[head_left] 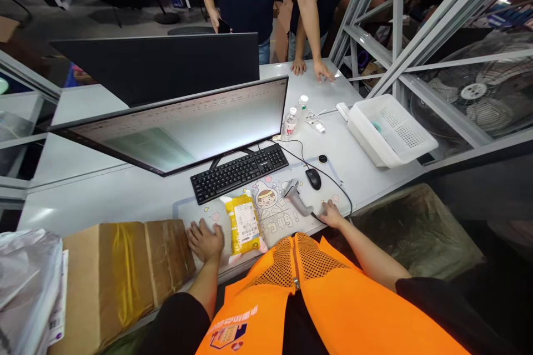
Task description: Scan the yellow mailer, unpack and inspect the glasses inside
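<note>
Head view: a cardboard box [129, 274] flanks the spread left hand [207, 242], a scanner [297, 198] sits near the loosely spread right hand [332, 215]; between lies a yellow parcel [245, 224], white-labelled.

On my remote feed I'm reading pale characters on the mat [278, 226], just in front of the keyboard [240, 172]: "力鸭!" comes through. Also in front of the keyboard, the yellow packet [244, 227] carries a barcode label, its print too small for me. Red lettering on the bottle [289, 125] right of the keyboard, characters on the orange vest [333, 299] nearest me: illegible.
</note>
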`<act>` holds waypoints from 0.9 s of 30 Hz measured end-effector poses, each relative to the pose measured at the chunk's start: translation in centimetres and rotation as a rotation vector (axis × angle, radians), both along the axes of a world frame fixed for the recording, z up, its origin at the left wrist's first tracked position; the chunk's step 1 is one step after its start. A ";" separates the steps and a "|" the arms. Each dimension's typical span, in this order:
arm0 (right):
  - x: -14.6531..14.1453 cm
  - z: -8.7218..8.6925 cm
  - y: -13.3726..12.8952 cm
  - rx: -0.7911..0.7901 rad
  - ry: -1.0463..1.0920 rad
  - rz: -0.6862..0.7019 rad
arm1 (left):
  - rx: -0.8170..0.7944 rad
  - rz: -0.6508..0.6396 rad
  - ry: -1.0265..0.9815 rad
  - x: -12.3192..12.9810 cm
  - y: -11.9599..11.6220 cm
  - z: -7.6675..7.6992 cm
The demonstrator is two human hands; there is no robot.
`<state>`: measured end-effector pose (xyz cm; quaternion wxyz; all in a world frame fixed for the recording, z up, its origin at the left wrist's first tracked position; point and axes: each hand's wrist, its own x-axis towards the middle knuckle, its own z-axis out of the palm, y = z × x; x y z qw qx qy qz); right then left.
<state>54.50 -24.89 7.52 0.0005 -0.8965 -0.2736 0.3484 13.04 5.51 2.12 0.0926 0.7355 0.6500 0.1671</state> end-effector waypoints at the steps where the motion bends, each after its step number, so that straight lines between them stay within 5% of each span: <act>1: 0.0 0.0 0.0 -0.004 0.002 -0.006 | -0.004 0.000 -0.002 0.0 0.0 0.0; 27: 0.5 -1.1 -0.7 -0.007 -0.034 0.015 | -0.045 -0.003 -0.028 0.0 -0.2 0.2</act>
